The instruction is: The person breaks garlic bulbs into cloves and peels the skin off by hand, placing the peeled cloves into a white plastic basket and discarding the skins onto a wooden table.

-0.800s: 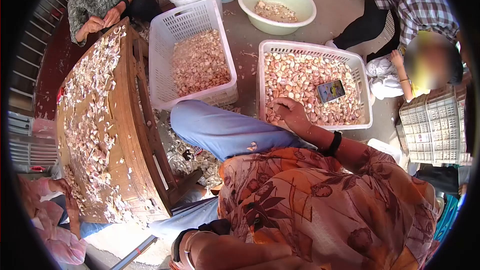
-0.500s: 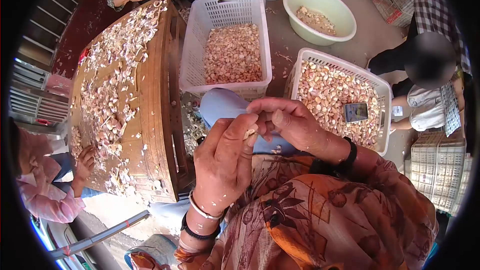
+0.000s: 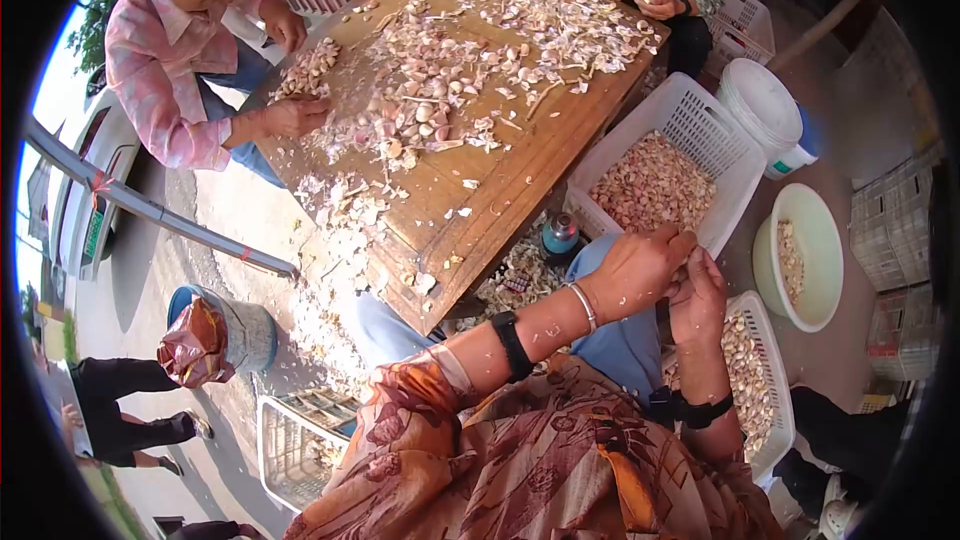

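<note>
My left hand (image 3: pixel 635 270), with a pale bangle at its wrist, has its fingers pinched together against my right hand (image 3: pixel 698 305), above my blue-clad knee. Half a second ago a garlic clove showed between my left fingertips; now the fingers hide it. My right fingers are curled in toward the same spot, and what they grip is hidden. Under my right forearm is a white basket (image 3: pixel 785 410) holding garlic cloves (image 3: pixel 748 380). Beyond my hands, another white basket (image 3: pixel 738 185) contains more garlic cloves (image 3: pixel 655 185).
Garlic and loose skins (image 3: pixel 425 115) cover much of the wooden table (image 3: pixel 525 205). Co-workers' hands (image 3: pixel 298 116) are at its far side and left. A bottle (image 3: pixel 560 233) stands by the table. A pale green basin (image 3: pixel 830 290), white bucket (image 3: pixel 755 105) and blue bucket (image 3: pixel 262 335) surround me.
My view has swung left, so the table and the co-worker on the left show more fully. My hands stay together, now right of centre, and the clove has gone from sight.
</note>
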Demonstrator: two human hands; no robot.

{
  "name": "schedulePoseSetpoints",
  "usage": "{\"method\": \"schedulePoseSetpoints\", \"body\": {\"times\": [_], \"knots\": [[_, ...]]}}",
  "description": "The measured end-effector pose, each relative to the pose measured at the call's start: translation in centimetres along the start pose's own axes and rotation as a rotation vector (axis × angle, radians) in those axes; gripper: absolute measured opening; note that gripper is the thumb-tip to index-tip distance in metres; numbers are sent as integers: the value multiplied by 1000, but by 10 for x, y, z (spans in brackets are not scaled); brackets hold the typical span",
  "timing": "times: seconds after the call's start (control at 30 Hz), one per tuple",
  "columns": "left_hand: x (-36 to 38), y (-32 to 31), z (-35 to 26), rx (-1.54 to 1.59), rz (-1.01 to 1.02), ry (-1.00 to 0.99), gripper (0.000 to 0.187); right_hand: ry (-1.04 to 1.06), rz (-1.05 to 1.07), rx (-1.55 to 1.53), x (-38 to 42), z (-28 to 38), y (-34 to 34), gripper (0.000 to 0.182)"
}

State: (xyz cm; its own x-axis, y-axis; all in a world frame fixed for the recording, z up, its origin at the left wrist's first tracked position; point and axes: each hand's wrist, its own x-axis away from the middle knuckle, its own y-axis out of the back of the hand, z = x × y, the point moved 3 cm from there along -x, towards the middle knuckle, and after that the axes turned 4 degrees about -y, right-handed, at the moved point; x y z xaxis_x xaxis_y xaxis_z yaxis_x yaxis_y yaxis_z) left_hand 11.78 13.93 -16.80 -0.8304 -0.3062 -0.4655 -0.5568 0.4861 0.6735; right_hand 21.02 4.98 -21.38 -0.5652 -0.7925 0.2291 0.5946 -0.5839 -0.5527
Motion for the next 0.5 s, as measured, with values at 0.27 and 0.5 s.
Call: {"method": "schedulePoseSetpoints", "body": {"times": [0.27, 0.5], "knots": [[1, 113, 77, -71, -483, 141, 15, 332, -356, 891, -145, 24, 91, 27], [126, 242, 206, -534, -458, 497, 12, -5, -215, 611, -95, -41, 24, 23]]}}
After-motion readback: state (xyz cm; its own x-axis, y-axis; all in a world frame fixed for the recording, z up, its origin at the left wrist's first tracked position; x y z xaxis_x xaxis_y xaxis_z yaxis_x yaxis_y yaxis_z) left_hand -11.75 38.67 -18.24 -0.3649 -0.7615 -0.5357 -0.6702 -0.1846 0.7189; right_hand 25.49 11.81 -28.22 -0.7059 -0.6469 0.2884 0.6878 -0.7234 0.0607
